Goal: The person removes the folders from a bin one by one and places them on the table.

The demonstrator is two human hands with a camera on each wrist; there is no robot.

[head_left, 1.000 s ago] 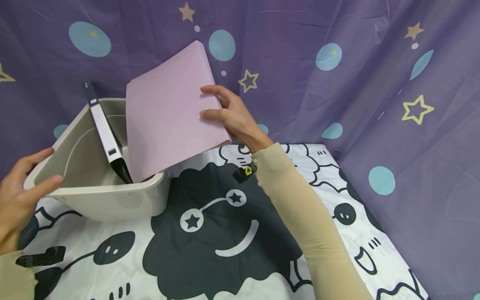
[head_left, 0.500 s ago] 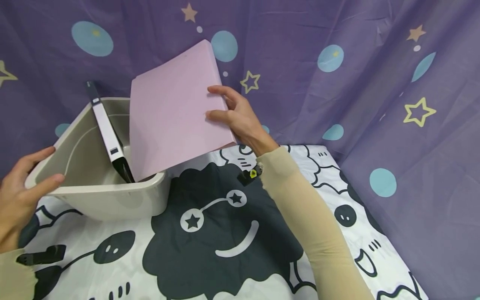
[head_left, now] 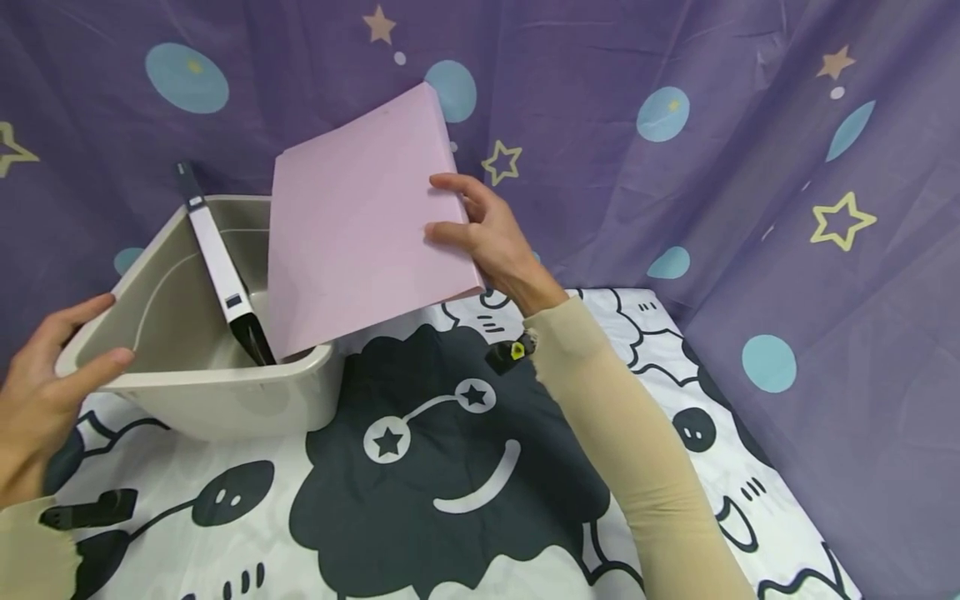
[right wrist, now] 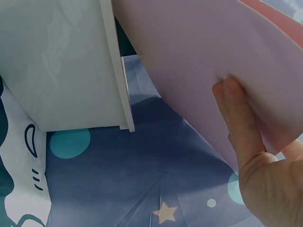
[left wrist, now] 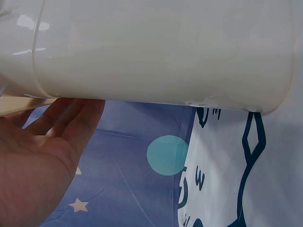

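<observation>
My left hand (head_left: 43, 392) holds the left rim of a light grey plastic bin (head_left: 232, 408), thumb over the rim. In the left wrist view its fingers (left wrist: 84, 120) lie against the bin's outer wall. My right hand (head_left: 498, 242) grips a pale pink binder (head_left: 352, 225) by its right edge, thumb and index finger on the front face. The binder is tilted, its lower left corner down behind the bin's front rim, most of it above and right of the bin. A black binder with a white spine (head_left: 213, 254) leans inside the bin, its top poking over the back rim.
A bedspread with cartoon sheep (head_left: 442, 467) covers the surface under the bin. Directly behind hangs a purple curtain (head_left: 570, 167) with stars and blue dots, and it continues along the right side.
My right hand has shifted slightly right, carrying the pink binder with it. My left hand keeps its grip on the bin, and the black binder has stayed in place.
</observation>
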